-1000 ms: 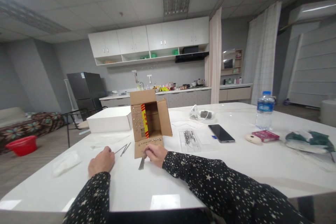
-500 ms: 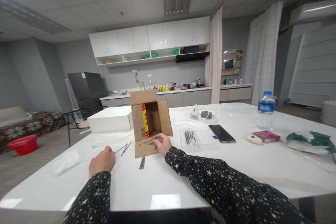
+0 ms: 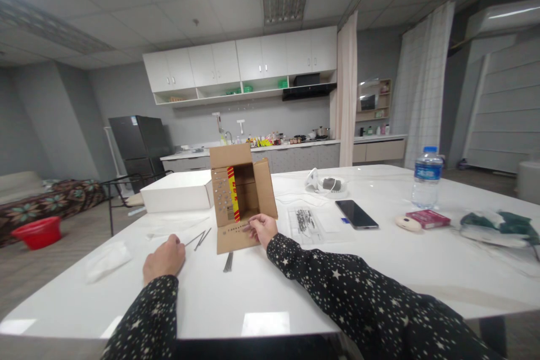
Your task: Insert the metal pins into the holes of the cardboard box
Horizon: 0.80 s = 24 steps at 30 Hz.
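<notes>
An open cardboard box (image 3: 245,180) stands on the white table, its opening facing me and one flap (image 3: 236,243) folded down toward me. My right hand (image 3: 264,229) is closed in a pinch over this flap, beside a row of small dark marks or pieces; what the fingertips hold is too small to make out. My left hand (image 3: 165,261) rests on the table, fingers curled around one end of a thin metal rod (image 3: 194,238). More thin rods (image 3: 202,239) lie beside it, and a small bunch of rods (image 3: 228,262) lies before the flap. Small shiny pieces dot the box's left flap (image 3: 221,194).
Right of the box sits a clear plastic case (image 3: 304,224) of small metal parts, then a phone (image 3: 356,214). A water bottle (image 3: 427,179) and a dark red pack (image 3: 428,219) are farther right. A white box (image 3: 177,194) stands behind my left hand, near crumpled white plastic (image 3: 108,261).
My right hand has shifted slightly to the right along the lower flap, still pinched. My left hand and the box have not moved.
</notes>
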Available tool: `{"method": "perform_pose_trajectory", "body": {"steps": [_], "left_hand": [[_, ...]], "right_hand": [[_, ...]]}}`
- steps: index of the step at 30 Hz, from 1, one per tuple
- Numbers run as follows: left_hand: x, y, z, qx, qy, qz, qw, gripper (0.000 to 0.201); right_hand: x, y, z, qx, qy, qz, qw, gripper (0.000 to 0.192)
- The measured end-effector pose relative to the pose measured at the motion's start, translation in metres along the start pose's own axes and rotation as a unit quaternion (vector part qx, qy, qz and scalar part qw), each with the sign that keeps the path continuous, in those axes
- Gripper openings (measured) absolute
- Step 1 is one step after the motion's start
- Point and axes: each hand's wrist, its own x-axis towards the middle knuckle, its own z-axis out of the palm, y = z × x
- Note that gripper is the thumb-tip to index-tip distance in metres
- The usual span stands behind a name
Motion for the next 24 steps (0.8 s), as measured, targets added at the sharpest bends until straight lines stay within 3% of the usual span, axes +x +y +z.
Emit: {"method": "perform_pose_trajectory", "body": {"steps": [12, 24], "left_hand": [[0.001, 0.0, 0.0, 0.001, -0.003, -0.001, 1.0, 0.032], [0.0, 0.001, -0.001, 0.015, -0.006, 0.005, 1.0, 0.034]], "right_hand": [[0.0, 0.005, 0.002, -0.033, -0.027, -0.035, 0.998, 0.015], [-0.01, 0.01, 0.006, -0.112, -0.093, -0.13, 0.981, 0.021]]}}
